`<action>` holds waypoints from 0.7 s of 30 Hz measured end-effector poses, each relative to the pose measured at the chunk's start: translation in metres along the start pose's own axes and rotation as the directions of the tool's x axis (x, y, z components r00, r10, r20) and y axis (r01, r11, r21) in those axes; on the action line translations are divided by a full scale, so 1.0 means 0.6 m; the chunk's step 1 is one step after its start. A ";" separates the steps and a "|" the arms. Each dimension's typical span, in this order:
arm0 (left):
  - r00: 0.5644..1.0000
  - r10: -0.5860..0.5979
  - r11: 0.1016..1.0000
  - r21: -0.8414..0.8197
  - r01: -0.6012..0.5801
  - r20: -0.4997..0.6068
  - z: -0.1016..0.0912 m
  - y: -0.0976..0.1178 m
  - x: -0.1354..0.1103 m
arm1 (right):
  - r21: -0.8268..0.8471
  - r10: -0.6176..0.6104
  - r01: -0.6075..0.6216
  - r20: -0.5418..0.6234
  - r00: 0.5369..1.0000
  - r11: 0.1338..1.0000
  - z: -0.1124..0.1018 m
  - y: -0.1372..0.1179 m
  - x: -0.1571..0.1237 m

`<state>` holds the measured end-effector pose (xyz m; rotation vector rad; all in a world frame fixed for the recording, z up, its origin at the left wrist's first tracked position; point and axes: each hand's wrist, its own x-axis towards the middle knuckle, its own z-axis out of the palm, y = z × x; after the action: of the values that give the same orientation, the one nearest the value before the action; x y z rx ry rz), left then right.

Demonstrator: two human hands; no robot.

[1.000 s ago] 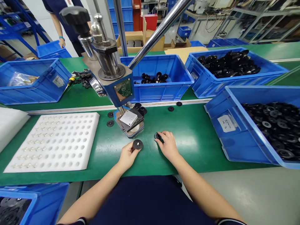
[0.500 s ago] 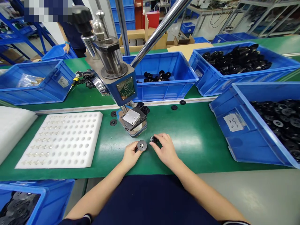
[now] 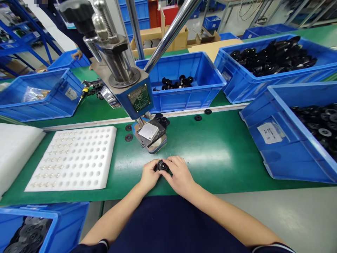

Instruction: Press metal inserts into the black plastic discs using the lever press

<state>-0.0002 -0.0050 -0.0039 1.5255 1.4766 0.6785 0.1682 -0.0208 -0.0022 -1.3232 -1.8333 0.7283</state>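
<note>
The black wheel (image 3: 163, 165) is over the desk (image 3: 210, 151). A blue bin (image 3: 279, 160) bears a white label (image 3: 269, 133), a press (image 3: 123, 75) a green plate (image 3: 139, 98), their writing unreadable. The left hand (image 3: 150, 176) and right hand (image 3: 181, 176) grip the wheel.

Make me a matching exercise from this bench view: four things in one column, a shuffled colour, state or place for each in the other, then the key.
Column one
1. Black round part
2. Foam tray
3. Screwdriver
4. Press

Column two
A. Partly yellow
B. Bears a green nameplate
C. Held by the left hand and right hand
D. White, with rows of round holes

Pairs: 1-C, 2-D, 3-A, 4-B
</note>
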 end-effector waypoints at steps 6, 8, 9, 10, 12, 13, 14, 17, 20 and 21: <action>1.000 0.007 1.000 0.009 -0.007 0.004 -0.004 0.004 -0.004 | 0.041 -0.032 0.033 -0.029 0.999 0.999 0.004 -0.003 -0.005; 1.000 0.013 1.000 0.018 -0.013 0.018 -0.006 0.007 -0.006 | 0.053 -0.047 0.049 -0.038 0.998 0.997 0.005 -0.003 -0.006; 1.000 0.014 1.000 0.025 -0.015 0.022 -0.006 0.008 -0.006 | 0.058 -0.050 0.053 -0.040 0.998 0.997 0.005 -0.003 -0.007; 1.000 0.016 0.999 0.033 -0.017 0.024 -0.007 0.010 -0.007 | 0.064 -0.052 0.055 -0.043 0.998 0.996 0.006 -0.003 -0.007; 1.000 0.019 0.999 0.046 -0.020 0.016 -0.006 0.012 -0.008 | 0.080 -0.052 0.056 -0.056 0.997 0.995 0.008 -0.002 -0.008; 1.000 0.020 0.998 0.055 -0.020 0.009 -0.006 0.013 -0.008 | 0.090 -0.053 0.059 -0.068 0.996 0.994 0.010 -0.002 -0.009; 1.000 0.020 0.998 0.065 -0.020 0.004 -0.005 0.013 -0.008 | 0.100 -0.056 0.064 -0.082 0.995 0.993 0.011 -0.001 -0.010; 1.000 0.014 0.996 0.089 -0.013 -0.002 -0.003 0.012 -0.009 | 0.112 -0.075 0.090 -0.131 0.989 0.990 0.016 0.002 -0.011; 1.000 0.009 0.996 0.089 -0.008 -0.010 -0.003 0.008 -0.009 | 0.109 -0.085 0.104 -0.162 0.983 0.989 0.020 0.005 -0.013; 1.000 0.009 0.996 0.089 -0.008 -0.013 -0.003 0.007 -0.009 | 0.109 -0.085 0.104 -0.165 0.983 0.989 0.022 0.006 -0.013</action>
<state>-0.0005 -0.0094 0.0013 1.5979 1.5289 0.6366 0.1610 -0.0273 -0.0143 -1.1760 -1.6870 0.6498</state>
